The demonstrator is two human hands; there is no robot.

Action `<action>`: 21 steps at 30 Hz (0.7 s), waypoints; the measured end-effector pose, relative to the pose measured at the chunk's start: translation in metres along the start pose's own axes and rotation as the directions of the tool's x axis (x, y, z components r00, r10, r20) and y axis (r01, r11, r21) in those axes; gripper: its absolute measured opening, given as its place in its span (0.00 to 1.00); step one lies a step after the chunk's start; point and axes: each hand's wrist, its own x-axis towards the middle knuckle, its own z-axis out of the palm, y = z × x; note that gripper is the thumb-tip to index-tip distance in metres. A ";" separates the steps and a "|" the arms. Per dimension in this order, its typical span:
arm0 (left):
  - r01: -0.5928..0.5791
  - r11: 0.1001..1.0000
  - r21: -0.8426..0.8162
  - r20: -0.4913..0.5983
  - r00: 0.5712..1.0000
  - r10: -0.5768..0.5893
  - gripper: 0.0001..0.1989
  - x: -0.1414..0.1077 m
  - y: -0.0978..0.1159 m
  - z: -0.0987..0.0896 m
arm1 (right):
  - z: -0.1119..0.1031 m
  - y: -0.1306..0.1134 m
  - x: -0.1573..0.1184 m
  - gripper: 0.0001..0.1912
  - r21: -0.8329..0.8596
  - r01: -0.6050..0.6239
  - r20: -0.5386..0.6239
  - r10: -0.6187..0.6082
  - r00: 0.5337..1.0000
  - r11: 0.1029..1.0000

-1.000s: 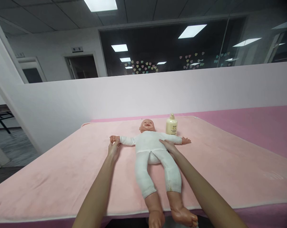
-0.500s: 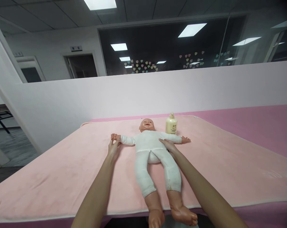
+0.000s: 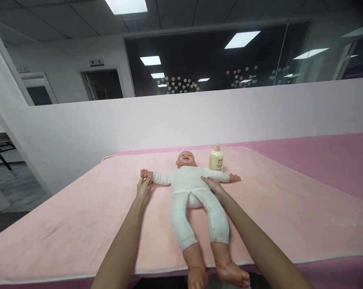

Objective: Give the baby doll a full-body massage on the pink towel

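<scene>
A baby doll (image 3: 185, 178) in a white cloth suit lies on its back on a pink blanket (image 3: 88, 224), head at the far end and bare feet over the near edge. Its arms stretch out to both sides. My left hand (image 3: 143, 188) is closed around the doll's hand at the left, thumb and fingers pinching near the wrist. Against the right side of the doll's torso, below its arm, my right hand (image 3: 213, 185) grips the cloth body, with a digit on the belly and the rest partly hidden. A pale yellow pump bottle (image 3: 216, 158) stands behind the doll's arm at the right.
The blanket covers a padded pink surface (image 3: 328, 160). A low white wall (image 3: 199, 116) runs along the back, with a dark window (image 3: 214, 60) bearing heart stickers above it. Off to the left stands a dark table (image 3: 1, 144) on a grey floor.
</scene>
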 end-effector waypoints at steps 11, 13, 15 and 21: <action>-0.051 0.999 0.007 -0.030 0.998 0.051 0.14 0.003 -0.003 -0.004 | 0.002 -0.002 -0.004 0.07 0.008 0.012 0.014 -0.013 1.000 1.000; -0.076 0.997 0.008 -0.062 0.995 0.076 0.15 0.005 -0.005 -0.005 | 0.002 -0.003 -0.006 0.07 0.006 0.011 0.014 -0.011 1.000 1.000; -0.085 0.996 0.001 -0.093 0.992 0.085 0.17 0.006 -0.005 -0.006 | 0.003 -0.005 -0.008 0.07 0.004 0.010 0.015 -0.010 1.000 1.000; -0.045 0.999 0.000 -0.067 0.997 0.045 0.25 0.003 -0.002 -0.005 | 0.004 -0.008 -0.013 0.08 0.012 0.015 0.001 -0.015 1.000 1.000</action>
